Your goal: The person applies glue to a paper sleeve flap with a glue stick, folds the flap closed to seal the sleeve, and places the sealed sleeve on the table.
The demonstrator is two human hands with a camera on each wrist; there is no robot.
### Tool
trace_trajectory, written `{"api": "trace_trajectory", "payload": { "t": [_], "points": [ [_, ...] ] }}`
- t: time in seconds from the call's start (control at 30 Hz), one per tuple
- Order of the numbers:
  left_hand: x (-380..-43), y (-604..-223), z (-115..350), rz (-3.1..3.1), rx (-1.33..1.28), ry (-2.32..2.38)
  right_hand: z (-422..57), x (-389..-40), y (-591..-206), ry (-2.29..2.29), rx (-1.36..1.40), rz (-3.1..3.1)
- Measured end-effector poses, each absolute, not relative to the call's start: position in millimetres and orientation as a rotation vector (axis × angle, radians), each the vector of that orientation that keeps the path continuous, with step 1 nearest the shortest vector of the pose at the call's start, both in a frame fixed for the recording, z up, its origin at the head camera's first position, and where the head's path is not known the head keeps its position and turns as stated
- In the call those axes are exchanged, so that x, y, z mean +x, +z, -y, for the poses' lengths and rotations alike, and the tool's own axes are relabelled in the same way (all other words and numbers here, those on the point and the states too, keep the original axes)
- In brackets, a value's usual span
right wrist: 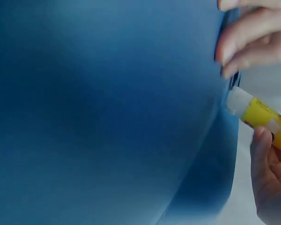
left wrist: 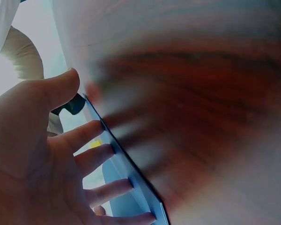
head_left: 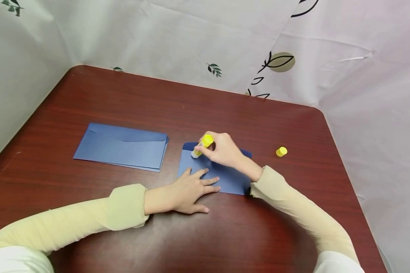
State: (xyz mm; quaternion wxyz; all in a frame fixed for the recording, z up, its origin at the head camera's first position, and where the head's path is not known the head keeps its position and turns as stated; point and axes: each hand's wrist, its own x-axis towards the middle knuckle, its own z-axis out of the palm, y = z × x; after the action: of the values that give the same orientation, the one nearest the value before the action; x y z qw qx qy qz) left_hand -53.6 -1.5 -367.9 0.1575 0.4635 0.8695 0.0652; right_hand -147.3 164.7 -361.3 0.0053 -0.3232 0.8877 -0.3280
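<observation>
A blue envelope (head_left: 230, 178) lies on the table, its darker flap (head_left: 190, 145) turned toward the far side. My right hand (head_left: 224, 150) grips a yellow glue stick (head_left: 207, 141), tilted, its white end down at the envelope's far left corner by the flap. In the right wrist view the glue stick (right wrist: 262, 116) meets the fold beside the flap (right wrist: 210, 183). With fingers spread, my left hand (head_left: 189, 191) presses on the envelope's near left part. The thumb lies off the near edge. The left wrist view shows the left fingers (left wrist: 96, 159) lying across the envelope's edge.
More blue envelopes (head_left: 123, 146) lie stacked slightly askew on the left of the brown table (head_left: 205, 102). A yellow cap (head_left: 281, 151) stands to the right of my right hand. A white patterned curtain (head_left: 177, 38) hangs along the table's far and side edges.
</observation>
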Motion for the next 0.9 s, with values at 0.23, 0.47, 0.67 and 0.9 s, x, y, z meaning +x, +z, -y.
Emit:
{"api": "trace_trajectory", "payload": {
  "t": [0.23, 0.47, 0.67, 0.9],
  "points": [
    [-53, -368, 2, -2.499, 1.338, 0.161, -133, -151, -361, -0.88, -1.163, -2.777],
    [-53, -366, 0, -2.494, 1.337, 0.154, -128, -153, -364, -0.859, -1.145, -2.784],
    [-53, -365, 0, -2.481, 1.31, 0.151, -139, -150, -366, -0.877, -1.093, -2.807],
    [-53, -366, 1, -2.481, 1.318, 0.176, -152, -144, -366, -0.834, -1.088, -2.868]
  ]
}}
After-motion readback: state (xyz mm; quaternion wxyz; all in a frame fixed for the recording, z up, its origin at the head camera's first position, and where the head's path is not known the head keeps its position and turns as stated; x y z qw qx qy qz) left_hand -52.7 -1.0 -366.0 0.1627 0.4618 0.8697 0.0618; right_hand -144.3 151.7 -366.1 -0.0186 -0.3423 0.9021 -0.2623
